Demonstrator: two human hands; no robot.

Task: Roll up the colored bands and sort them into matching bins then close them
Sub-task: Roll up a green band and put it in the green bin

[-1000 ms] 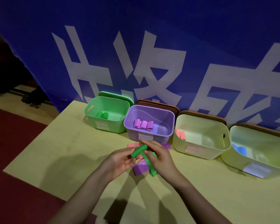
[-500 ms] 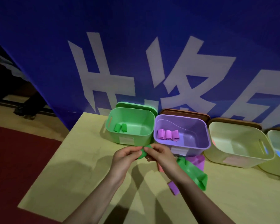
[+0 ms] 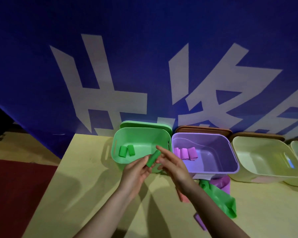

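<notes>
Here we hold a rolled green band over the near rim of the green bin. Our left hand has it in a finger-and-thumb grip; our right hand is beside it, fingers straight and loose, holding nothing. Two green rolls lie inside that bin. Right of it, the purple bin holds purple rolls.

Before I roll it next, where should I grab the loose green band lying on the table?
Pinch the flat green rubber band at its folded lower-right end, coming from above; the right forearm covers its upper end, and purple bands crowd it.
</notes>
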